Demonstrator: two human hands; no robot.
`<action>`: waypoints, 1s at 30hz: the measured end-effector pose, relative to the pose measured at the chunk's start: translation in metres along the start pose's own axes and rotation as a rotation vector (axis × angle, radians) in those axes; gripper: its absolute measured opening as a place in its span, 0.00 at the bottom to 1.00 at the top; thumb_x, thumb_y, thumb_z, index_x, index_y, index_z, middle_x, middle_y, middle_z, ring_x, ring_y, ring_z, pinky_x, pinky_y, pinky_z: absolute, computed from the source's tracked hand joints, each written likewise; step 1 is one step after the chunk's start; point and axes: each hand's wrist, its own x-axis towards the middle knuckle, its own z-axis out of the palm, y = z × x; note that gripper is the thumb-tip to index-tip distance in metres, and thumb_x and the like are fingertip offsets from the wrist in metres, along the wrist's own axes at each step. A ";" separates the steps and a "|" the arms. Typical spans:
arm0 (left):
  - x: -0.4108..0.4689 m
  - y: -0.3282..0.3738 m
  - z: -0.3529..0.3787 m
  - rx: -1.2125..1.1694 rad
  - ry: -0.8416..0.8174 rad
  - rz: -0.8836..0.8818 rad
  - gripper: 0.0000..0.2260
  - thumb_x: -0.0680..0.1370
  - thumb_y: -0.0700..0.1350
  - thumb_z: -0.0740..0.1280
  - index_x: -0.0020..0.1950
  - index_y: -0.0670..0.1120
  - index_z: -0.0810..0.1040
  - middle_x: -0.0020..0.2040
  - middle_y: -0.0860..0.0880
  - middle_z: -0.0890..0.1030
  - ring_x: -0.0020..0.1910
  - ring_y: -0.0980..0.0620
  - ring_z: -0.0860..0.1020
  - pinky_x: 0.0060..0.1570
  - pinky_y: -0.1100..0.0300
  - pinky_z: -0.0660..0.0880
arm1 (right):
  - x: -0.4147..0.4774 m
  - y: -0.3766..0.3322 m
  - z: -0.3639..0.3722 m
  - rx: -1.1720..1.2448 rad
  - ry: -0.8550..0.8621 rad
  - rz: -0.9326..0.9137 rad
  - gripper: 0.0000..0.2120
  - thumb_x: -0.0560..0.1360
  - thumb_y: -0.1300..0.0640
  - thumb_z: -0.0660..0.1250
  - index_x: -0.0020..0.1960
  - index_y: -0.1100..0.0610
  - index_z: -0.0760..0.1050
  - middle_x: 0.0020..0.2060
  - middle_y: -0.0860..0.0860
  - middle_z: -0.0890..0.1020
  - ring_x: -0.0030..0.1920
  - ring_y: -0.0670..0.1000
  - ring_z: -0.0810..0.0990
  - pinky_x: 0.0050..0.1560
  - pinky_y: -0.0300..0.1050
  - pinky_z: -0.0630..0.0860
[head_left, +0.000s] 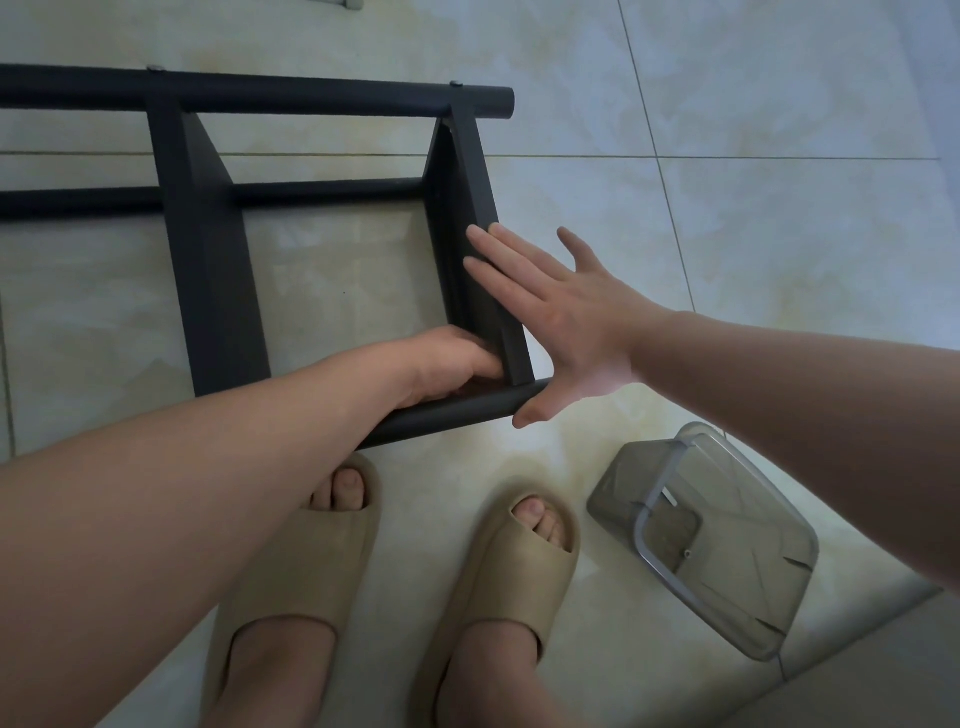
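hands on black matte metal tube-and-bar frame (208, 249)
left hand (447, 364) grips the near round tube; right hand (561, 322), fingers straight, lies flat against the flat end bar.

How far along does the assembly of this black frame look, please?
Done: two uprights sit on the far tube. In hand: the left hand grips the near tube by the right upright, while the right hand presses flat against that upright. Left: whether this joint is fastened cannot be seen; it likely needs securing.
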 end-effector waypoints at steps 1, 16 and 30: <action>0.001 -0.001 0.000 -0.012 -0.003 0.005 0.06 0.75 0.37 0.70 0.39 0.45 0.82 0.33 0.48 0.81 0.32 0.51 0.79 0.35 0.62 0.74 | 0.000 -0.001 0.000 0.000 0.000 -0.002 0.68 0.57 0.17 0.60 0.83 0.54 0.38 0.81 0.49 0.35 0.81 0.49 0.36 0.76 0.71 0.46; 0.000 -0.001 -0.001 -0.132 -0.047 0.004 0.08 0.76 0.34 0.67 0.39 0.43 0.81 0.36 0.44 0.82 0.39 0.46 0.79 0.45 0.55 0.75 | -0.001 -0.003 -0.001 0.010 -0.024 0.000 0.68 0.58 0.18 0.60 0.82 0.55 0.36 0.81 0.50 0.33 0.81 0.50 0.34 0.77 0.70 0.46; 0.002 -0.006 -0.002 -0.141 -0.058 0.028 0.10 0.77 0.33 0.68 0.39 0.44 0.80 0.32 0.48 0.80 0.33 0.50 0.78 0.38 0.58 0.74 | 0.000 -0.002 0.000 0.050 -0.024 -0.004 0.69 0.57 0.18 0.61 0.82 0.53 0.34 0.81 0.49 0.32 0.80 0.49 0.32 0.78 0.66 0.44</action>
